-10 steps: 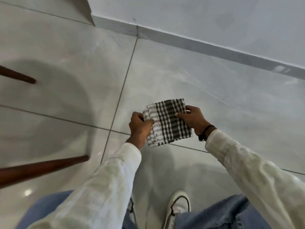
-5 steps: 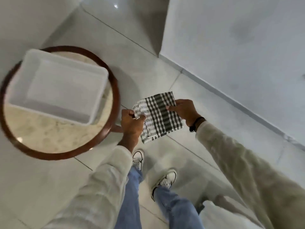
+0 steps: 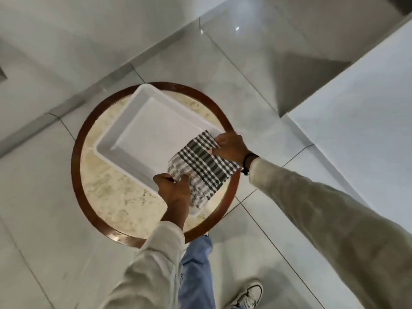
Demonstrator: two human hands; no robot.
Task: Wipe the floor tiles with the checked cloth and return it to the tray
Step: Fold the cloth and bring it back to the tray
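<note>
The folded black-and-white checked cloth (image 3: 201, 167) hangs stretched between both hands over the near right corner of the white tray (image 3: 116, 134). My left hand (image 3: 174, 190) pinches its near left edge. My right hand (image 3: 230, 147) grips its far right edge. The tray lies on a round marble-topped table (image 3: 116, 197) with a dark wooden rim. Whether the cloth touches the tray, I cannot tell.
Grey glossy floor tiles (image 3: 55, 253) surround the table. A white wall (image 3: 367, 130) with a skirting rises on the right, another wall (image 3: 66, 41) at the far left. My jeans leg (image 3: 196, 270) and a white shoe (image 3: 247, 293) stand just below the table.
The view swung from the floor to above the table. Both hands carried the cloth left and forward, from beside the table to over the tray's near right corner.
</note>
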